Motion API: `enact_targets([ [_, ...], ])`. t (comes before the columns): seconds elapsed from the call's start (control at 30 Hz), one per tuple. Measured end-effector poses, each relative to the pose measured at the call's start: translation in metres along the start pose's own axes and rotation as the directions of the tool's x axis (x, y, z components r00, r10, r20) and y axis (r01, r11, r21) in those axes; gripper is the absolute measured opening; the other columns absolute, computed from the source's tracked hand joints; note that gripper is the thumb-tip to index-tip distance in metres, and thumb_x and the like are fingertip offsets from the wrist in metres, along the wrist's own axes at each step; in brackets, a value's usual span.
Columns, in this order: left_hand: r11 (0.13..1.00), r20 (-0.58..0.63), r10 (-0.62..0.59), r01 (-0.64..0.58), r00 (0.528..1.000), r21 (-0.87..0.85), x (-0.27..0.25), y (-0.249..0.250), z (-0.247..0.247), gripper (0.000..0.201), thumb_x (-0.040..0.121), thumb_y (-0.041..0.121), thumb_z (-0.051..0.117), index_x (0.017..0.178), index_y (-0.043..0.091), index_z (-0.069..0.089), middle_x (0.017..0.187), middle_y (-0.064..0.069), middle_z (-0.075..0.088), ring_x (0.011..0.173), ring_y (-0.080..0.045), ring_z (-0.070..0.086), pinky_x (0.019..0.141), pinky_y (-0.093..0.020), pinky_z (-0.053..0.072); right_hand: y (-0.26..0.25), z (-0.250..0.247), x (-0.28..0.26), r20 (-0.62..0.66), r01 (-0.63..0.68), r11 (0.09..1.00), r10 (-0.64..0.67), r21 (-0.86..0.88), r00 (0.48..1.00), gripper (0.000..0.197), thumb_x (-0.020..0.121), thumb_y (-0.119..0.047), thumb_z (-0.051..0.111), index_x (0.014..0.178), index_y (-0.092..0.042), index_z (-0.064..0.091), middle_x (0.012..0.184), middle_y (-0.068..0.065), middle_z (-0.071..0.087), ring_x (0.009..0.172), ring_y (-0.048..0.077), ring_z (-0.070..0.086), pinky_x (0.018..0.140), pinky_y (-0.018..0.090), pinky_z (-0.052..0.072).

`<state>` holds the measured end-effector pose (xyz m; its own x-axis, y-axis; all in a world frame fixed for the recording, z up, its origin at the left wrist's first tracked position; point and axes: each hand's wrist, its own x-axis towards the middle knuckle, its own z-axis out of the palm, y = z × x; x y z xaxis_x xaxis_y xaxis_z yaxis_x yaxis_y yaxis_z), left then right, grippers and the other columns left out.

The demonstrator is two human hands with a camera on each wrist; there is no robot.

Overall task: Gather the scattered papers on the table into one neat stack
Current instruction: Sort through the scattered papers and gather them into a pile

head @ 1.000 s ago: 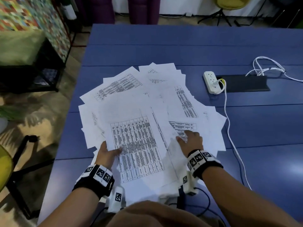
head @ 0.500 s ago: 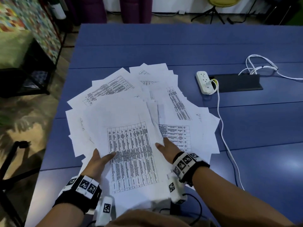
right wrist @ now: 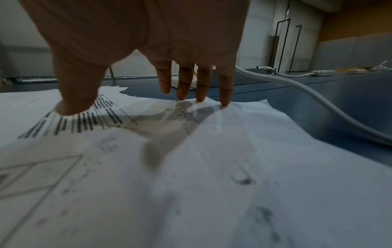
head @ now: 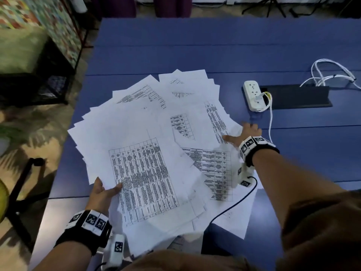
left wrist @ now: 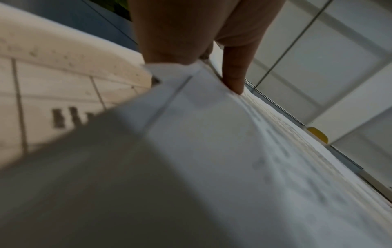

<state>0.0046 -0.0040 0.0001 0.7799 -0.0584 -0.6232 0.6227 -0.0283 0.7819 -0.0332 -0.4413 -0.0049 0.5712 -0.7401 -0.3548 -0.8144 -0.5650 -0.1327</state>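
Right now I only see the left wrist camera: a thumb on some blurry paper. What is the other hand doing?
Observer: The right hand is open, its straight fingers touching the right edge of the papers.
Operator: Are the papers in one stack?
Observer: No, they are fanned widely across the blue table.
Operator: Is anything close to that hand?
Observer: A white power strip lies just beyond it, and its cable runs past the wrist.
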Motion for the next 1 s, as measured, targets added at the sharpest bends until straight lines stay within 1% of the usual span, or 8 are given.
enact_targets([
  [0.17,0.999,-0.017,0.014,-0.013,1.000,0.047,0.032,-0.023,-0.011,0.096,0.075,0.010,0.076,0.151,0.002,0.019,0.159,-0.013,0.023,0.145,-0.028,0.023,0.118,-0.044,0.020,-0.010,-0.004,0.026,0.123,0.044,0.991,-0.028,-0.126,0.992,0.132,0.040,-0.086,0.065,0.141,-0.011,0.026,0.145,0.011,0.032,0.137,0.035,0.026,0.110,0.053,0.027],
  [0.23,0.997,-0.009,0.006,-0.005,1.000,0.071,0.035,-0.027,-0.006,0.096,0.079,0.011,0.076,0.153,0.007,0.016,0.161,-0.010,0.018,0.147,-0.027,0.019,0.119,-0.044,0.018,-0.013,-0.009,0.032,0.137,0.045,0.975,-0.015,-0.216,0.990,0.137,0.033,-0.090,0.063,0.141,-0.013,0.030,0.144,0.015,0.030,0.137,0.036,0.023,0.110,0.053,0.028],
  [0.33,0.995,0.008,0.016,-0.017,1.000,0.101,0.036,-0.025,0.003,0.089,0.088,0.007,0.069,0.155,0.009,0.011,0.162,-0.009,0.012,0.149,-0.026,0.013,0.119,-0.042,0.015,-0.018,-0.022,0.033,0.140,0.084,0.977,-0.058,-0.194,0.989,0.109,0.045,-0.084,0.068,0.126,-0.014,0.047,0.129,0.014,0.044,0.126,0.035,0.037,0.099,0.045,0.039],
  [0.4,0.994,0.012,0.021,-0.022,1.000,0.103,0.035,-0.021,0.006,0.087,0.087,0.006,0.069,0.155,0.008,0.014,0.162,-0.011,0.014,0.149,-0.027,0.014,0.119,-0.042,0.016,-0.019,-0.027,0.037,0.109,0.116,0.992,-0.120,0.046,0.987,0.077,0.056,-0.071,0.074,0.105,-0.015,0.052,0.101,0.006,0.057,0.105,0.031,0.054,0.075,0.036,0.046],
  [0.43,0.996,0.001,0.017,-0.017,1.000,0.091,0.036,-0.022,0.005,0.087,0.086,0.006,0.070,0.154,0.008,0.015,0.162,-0.012,0.014,0.149,-0.026,0.014,0.119,-0.043,0.016,-0.020,-0.029,0.037,0.086,0.120,0.979,-0.135,0.164,0.987,0.069,0.062,-0.064,0.075,0.106,-0.015,0.053,0.098,0.005,0.059,0.102,0.030,0.057,0.072,0.033,0.044],
  [0.57,0.998,0.017,0.019,-0.020,1.000,0.067,0.040,-0.027,0.000,0.094,0.080,0.011,0.075,0.154,0.010,0.017,0.161,-0.008,0.016,0.149,-0.024,0.012,0.118,-0.044,0.014,-0.038,-0.037,0.031,0.086,0.188,0.946,-0.217,0.262,0.972,0.059,0.076,-0.047,0.074,0.124,-0.016,0.058,0.124,0.007,0.063,0.111,0.028,0.060,0.094,0.036,0.048],
  [0.73,0.999,0.034,0.011,-0.013,0.999,0.041,0.045,-0.032,-0.006,0.096,0.073,0.016,0.080,0.150,0.008,0.023,0.159,-0.009,0.023,0.148,-0.024,0.018,0.119,-0.048,0.017,-0.057,-0.053,0.017,0.026,0.250,0.942,-0.262,0.225,0.965,0.037,0.083,-0.024,0.071,0.116,-0.009,0.063,0.111,0.011,0.068,0.097,0.028,0.063,0.076,0.028,0.046],
  [1.0,0.999,0.017,0.024,-0.024,1.000,0.036,0.040,-0.029,-0.006,0.089,0.085,0.004,0.071,0.155,0.011,0.016,0.161,-0.007,0.015,0.149,-0.021,0.012,0.117,-0.043,0.016,-0.061,-0.093,-0.013,-0.269,0.276,0.931,-0.209,0.240,0.940,0.016,0.089,-0.016,0.058,0.102,-0.008,0.062,0.088,0.012,0.064,0.079,0.032,0.061,0.064,0.027,0.040],
])
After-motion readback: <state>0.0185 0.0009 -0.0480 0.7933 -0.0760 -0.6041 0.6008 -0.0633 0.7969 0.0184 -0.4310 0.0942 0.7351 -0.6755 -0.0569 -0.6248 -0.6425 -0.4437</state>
